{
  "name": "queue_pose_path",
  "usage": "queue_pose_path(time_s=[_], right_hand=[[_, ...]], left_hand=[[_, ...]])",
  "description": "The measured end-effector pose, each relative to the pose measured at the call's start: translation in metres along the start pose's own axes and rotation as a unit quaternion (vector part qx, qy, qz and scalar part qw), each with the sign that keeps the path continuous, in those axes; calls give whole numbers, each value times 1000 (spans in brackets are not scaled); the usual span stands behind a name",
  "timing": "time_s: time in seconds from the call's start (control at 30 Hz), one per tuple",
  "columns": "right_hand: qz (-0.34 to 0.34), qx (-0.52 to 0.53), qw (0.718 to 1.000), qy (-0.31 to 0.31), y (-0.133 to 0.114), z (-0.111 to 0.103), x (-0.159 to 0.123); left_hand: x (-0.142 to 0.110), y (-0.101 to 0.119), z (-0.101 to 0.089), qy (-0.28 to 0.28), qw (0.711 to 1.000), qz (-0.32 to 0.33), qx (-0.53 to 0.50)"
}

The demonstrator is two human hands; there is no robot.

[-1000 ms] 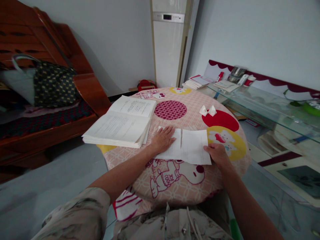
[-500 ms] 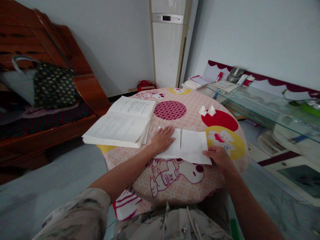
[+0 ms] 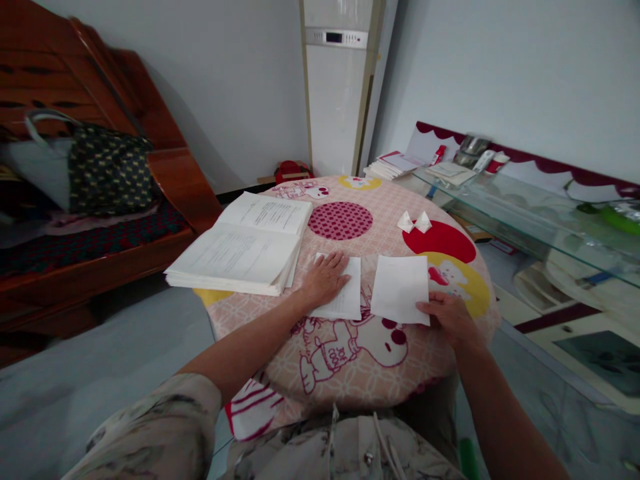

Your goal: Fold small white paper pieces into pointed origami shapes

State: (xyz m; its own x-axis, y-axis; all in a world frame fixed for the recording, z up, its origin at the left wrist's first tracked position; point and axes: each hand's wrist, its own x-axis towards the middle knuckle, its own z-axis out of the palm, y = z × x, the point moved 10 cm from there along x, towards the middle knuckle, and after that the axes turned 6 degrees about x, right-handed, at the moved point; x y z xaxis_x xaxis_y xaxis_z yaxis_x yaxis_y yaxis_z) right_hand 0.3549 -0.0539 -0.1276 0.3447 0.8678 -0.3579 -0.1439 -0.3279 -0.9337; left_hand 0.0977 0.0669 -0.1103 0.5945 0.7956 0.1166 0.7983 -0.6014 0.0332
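Note:
Flat on one piece of paper (image 3: pixel 351 293) lies my left hand (image 3: pixel 326 279), fingers stretched out and pressing it to the table. My right hand (image 3: pixel 446 315) pinches the lower right edge of a separate, nearly square piece of paper (image 3: pixel 399 287). A gap of patterned tablecloth shows between the two pieces. To the left of my left hand rests a thick open book or stack of printed pages (image 3: pixel 240 250). Farther back on the right stand two small folded white paper shapes (image 3: pixel 415 222), side by side at the red spot.
A pink patterned cloth covers the round table (image 3: pixel 385 233). On the right is a glass-topped cabinet (image 3: pixel 520 220) with cups and papers. A wooden bench (image 3: pixel 165 180) with a dark patterned bag (image 3: pixel 107 170) stands left. A tall white air conditioner (image 3: pixel 336 100) is behind.
The right piece of paper has come fully apart from the left one, moving right with my right hand. My left hand has stayed in place.

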Motion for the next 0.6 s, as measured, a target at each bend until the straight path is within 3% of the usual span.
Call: queue_pose_path(time_s=[0.07,0.37,0.6], right_hand=[[-1,16,1000,16,-1,-6,2],[5,33,999,-27,10,-3,13],[-2,41,999,-34,7,-2,9]], left_hand=[[3,-5,-2,-2,1000,-6,-10],[36,-29,-21,-34,998,14,-44],[58,-73,-42,-6,992,-109,-60]])
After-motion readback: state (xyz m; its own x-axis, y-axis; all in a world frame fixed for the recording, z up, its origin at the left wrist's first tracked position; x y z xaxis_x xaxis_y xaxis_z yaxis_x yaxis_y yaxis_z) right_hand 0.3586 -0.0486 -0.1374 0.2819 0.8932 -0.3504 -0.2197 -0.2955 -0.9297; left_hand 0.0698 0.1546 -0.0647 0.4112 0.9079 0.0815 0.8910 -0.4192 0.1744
